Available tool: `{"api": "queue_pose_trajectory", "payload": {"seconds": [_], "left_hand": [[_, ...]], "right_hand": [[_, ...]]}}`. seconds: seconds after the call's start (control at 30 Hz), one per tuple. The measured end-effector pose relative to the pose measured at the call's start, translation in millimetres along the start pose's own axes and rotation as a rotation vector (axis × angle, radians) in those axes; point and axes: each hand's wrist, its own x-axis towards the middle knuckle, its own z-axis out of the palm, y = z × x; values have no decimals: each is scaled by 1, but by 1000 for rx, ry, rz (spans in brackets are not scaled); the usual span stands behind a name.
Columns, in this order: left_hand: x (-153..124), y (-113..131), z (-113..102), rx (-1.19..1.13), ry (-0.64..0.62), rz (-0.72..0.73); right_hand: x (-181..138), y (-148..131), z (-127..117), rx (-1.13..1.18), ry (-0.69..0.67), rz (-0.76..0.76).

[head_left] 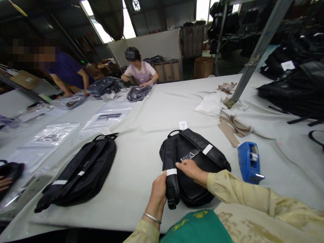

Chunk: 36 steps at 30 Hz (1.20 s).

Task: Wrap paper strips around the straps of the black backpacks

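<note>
A black backpack lies on the table in front of me, its shoulder straps facing up. White bands wrap both straps, and a clear plastic strip crosses the back panel. My left hand is closed on the outer edge of the left shoulder strap, thumb at the white band. On that strap's inner edge, just above the band, my right hand is closed, its thumb and finger against the strap; its other fingers are partly hidden. A white tag stands out by the top handle.
To the right sits a blue tape dispenser, with beige strips behind it. Another black backpack lies left. Black bags are piled at far right beside a metal post. Two co-workers handle plastic-wrapped bags across the table.
</note>
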Motion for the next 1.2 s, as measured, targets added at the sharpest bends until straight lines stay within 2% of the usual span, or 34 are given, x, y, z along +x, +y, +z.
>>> {"api": "queue_pose_trajectory", "payload": {"seconds": [0.07,0.17,0.23,0.3,0.4,0.47,0.53,0.67,0.83,0.93,1.07,1.13,1.2], "left_hand": [[-1,-2,0,55,10,27],[-1,-5,2,108,27,61],[-2,-5,4,96,32,65],[-3,-3,4,53,17,38],[-4,5,5,-38,-84,-74],[-5,9,5,-74,-132,-142],[-3,11,6,-66,-120,-131],[3,7,6,45,-73,-10],[7,6,2,167,-114,-28],[9,7,1,180,-126,-43],[15,5,5,186,-13,4],[15,5,6,172,-5,-24],[11,8,4,109,-67,-133]], "right_hand": [[1,0,0,-108,117,-151],[1,0,1,-219,-4,-226],[0,-1,6,-168,-92,-167],[0,0,13,39,-182,-21],[0,3,22,381,-322,171],[0,7,26,497,-354,175],[1,10,27,561,-356,140],[4,16,24,525,-374,109],[9,13,19,380,-387,233],[10,11,25,482,-370,239],[6,14,40,666,-318,175],[5,16,41,613,-327,167],[5,15,28,445,-380,132]]}}
